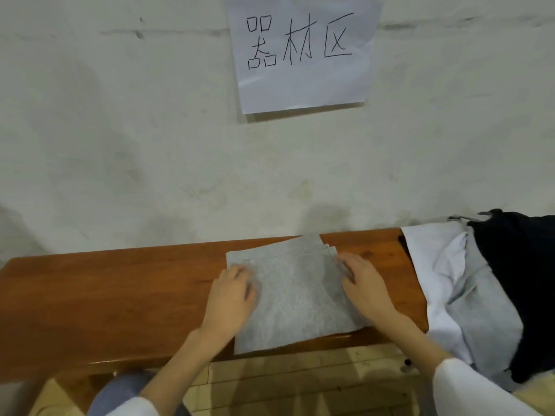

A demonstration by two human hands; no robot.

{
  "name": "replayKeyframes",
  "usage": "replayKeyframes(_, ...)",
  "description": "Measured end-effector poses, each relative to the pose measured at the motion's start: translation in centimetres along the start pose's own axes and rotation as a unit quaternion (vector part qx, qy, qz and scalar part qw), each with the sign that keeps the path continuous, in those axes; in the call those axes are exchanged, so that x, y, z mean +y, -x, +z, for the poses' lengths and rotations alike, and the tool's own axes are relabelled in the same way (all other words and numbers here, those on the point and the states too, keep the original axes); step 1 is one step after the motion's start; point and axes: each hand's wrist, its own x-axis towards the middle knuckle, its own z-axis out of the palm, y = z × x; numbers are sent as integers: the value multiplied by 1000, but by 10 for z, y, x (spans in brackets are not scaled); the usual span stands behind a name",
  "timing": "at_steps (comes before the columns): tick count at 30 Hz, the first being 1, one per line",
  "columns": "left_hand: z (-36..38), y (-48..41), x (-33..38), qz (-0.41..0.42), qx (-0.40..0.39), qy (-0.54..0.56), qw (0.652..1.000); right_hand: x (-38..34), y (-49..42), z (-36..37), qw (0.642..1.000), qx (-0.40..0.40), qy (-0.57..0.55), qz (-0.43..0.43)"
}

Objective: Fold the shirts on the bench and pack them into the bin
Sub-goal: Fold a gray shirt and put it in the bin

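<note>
A folded grey shirt (295, 292) lies as a flat rectangle on the brown wooden bench (105, 295), its layered edges showing at the far right corner. My left hand (231, 298) rests on the shirt's left edge, fingers pointing away from me. Over the right edge lies my right hand (365, 285), its fingers spread near the far corner. At the bench's right end sits a loose pile with a white shirt (435, 259), a pale grey one (486, 319) and a black one (522, 265). No bin is in view.
A stained white wall (150, 145) stands right behind the bench, with a paper sign (303, 52) taped to it. Yellowish floor tiles (300, 382) show below the bench's front edge, and my knee (120, 391) is at the lower left.
</note>
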Motion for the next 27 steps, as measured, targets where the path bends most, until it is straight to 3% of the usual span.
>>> replayKeyframes(3, 2, -39, -15, -96, -28, -46, 994, 1, -49, 8, 994, -88, 45, -36)
replayKeyframes(7, 6, -61, -25, -115, -78, -82, 987, 3, -83, 16, 979, -142, 133, -54)
replayKeyframes(14, 4, -65, -24, -85, -67, 65, 992, 11, -76, 24, 990, -48, 109, -72)
replayKeyframes(17, -4, -60, -13, -97, -13, 166, 981, 3, -71, 21, 994, 12, 48, -100)
replayKeyframes(21, -20, -70, -15, -126, 61, 206, 969, -23, -96, 14, 989, 61, -1, -138)
replayKeyframes(27, 1, -80, -36, -186, -2, 107, 977, -26, -126, 45, 985, -79, 115, -97)
